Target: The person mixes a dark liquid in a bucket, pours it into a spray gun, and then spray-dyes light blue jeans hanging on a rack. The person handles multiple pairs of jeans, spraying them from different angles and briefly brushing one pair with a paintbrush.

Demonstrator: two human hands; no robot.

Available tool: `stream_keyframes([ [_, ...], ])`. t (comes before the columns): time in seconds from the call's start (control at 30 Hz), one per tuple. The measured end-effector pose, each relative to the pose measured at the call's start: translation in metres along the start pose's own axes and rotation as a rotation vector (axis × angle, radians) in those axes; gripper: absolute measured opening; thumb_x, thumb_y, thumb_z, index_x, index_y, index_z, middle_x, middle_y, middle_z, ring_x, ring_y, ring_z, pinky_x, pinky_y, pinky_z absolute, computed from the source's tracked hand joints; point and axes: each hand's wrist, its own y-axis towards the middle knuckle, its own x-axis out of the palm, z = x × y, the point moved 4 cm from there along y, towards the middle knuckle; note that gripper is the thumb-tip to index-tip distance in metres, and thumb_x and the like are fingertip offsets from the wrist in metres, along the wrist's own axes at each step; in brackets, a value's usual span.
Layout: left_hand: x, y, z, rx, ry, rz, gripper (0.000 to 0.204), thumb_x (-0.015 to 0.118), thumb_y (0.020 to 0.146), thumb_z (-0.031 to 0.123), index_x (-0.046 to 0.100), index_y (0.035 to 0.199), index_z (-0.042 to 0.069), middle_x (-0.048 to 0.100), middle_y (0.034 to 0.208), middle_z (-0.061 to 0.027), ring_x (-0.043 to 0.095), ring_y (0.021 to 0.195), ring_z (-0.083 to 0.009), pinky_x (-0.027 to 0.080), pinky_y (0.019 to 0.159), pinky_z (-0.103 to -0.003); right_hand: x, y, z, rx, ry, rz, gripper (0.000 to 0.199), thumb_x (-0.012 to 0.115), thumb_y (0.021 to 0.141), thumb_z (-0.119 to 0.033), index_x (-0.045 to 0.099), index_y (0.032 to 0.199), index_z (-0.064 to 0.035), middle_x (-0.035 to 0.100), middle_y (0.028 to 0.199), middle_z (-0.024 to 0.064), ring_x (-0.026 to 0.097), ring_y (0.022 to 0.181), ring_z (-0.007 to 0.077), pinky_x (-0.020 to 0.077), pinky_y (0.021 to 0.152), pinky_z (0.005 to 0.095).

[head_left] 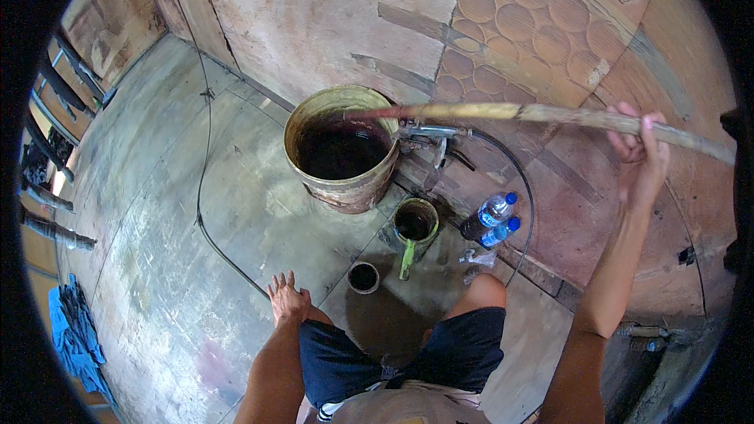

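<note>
My right hand (640,159) is raised at the right, fingers closed round a long pale wooden stick (534,113). The stick's reddish, stained far end reaches over the rim of a large stained bucket (349,195), above the dark liquid (345,155) inside. At the bucket's right rim hangs a metal spray gun (432,132) with a black hose (525,177). My left hand (288,300) is held out beside my left knee with its fingers spread and nothing in it.
Near my knees stand a small pot (401,202) with a green handle and a cup (364,289) of dark liquid. Two blue-capped bottles (496,209) stand to their right. A dark cable (201,224) crosses the floor at the left; blue cloth (75,338) lies farther left.
</note>
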Motion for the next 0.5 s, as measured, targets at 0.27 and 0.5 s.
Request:
stream_keyframes([
  [0.27, -0.008, -0.006, 0.006, 0.013, -0.041, -0.016, 0.073, 0.054, 0.086, 0.03, 0.041, 0.155, 0.008, 0.037, 0.161, -0.0194, 0.023, 0.155, -0.0375, 0.014, 0.127, -0.054, -0.025, 0.029, -0.038, -0.138, -0.053, 0.048, 0.016, 0.052, 0.107, -0.017, 0.054, 0.112, -0.0028, 0.065, 0.124, 0.0318, 0.068, 0.114, 0.0407, 0.0655, 0.087, 0.0409],
  [0.5, -0.011, -0.011, 0.008, 0.019, -0.061, 0.001, 0.073, 0.054, 0.086, 0.03, 0.041, 0.155, 0.008, 0.037, 0.161, -0.02, 0.022, 0.155, -0.0378, 0.013, 0.126, -0.054, -0.007, 0.05, -0.04, -0.146, -0.173, 0.043, 0.019, 0.058, 0.105, -0.016, 0.053, 0.117, -0.0016, 0.066, 0.122, 0.0294, 0.069, 0.112, 0.0367, 0.065, 0.088, 0.0389],
])
